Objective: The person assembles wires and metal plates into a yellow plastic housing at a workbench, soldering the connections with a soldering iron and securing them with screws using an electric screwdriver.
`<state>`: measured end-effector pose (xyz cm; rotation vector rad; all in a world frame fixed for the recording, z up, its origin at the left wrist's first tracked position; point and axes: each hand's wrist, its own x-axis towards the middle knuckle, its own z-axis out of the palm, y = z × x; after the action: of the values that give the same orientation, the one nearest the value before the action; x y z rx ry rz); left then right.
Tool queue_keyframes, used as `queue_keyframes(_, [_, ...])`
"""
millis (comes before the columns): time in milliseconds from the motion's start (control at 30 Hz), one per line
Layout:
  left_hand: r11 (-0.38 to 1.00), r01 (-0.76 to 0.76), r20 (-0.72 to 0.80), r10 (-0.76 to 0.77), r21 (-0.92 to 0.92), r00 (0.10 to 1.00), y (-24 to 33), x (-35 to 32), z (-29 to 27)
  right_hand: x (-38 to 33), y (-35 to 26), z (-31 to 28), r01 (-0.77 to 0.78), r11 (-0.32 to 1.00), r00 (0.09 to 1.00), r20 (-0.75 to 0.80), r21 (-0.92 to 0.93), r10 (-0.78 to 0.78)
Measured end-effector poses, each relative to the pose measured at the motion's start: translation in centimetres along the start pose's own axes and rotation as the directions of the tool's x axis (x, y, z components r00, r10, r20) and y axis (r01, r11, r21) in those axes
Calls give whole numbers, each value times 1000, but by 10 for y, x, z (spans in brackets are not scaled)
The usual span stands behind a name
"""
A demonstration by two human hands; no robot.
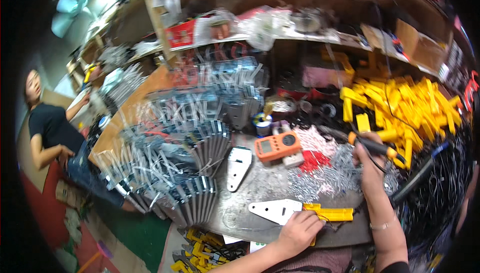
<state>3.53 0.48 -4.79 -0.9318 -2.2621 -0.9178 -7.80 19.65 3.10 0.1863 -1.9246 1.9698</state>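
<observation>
On the metal bench top lies a white tapered plate (pixel 274 210) with holes, its wide end meeting a long yellow plastic housing (pixel 340 215). My left hand (pixel 300 230) is closed at that junction, fingertips on the housing; part of both pieces is hidden under it. Raised to the right, my right hand (pixel 370 160) is wrapped round an orange-and-black handled tool (pixel 377 148). A dark cord runs by the tool; its exact kind cannot be told. A second white plate (pixel 239 168) lies farther left, apart from both hands.
An orange meter (pixel 278 146) stands behind piles of silver screws (pixel 320 183) and red pieces (pixel 315 162). Yellow housings (pixel 400 103) heap at right, near black wires (pixel 440 193). Stacked grey metal parts (pixel 200 203) crowd the left. Another person (pixel 60 128) is at far left.
</observation>
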Motion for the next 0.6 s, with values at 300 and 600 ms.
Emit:
queue_keyframes(300, [1000,19,11,-18,-22,1000,7,-6,1,78,59,52,441,865,883,287,-237,-371])
queue_keyframes(600, [988,-123,-184,104,-97,978,12,-1,1,104,123,36,316,784,929,341,-535,-142])
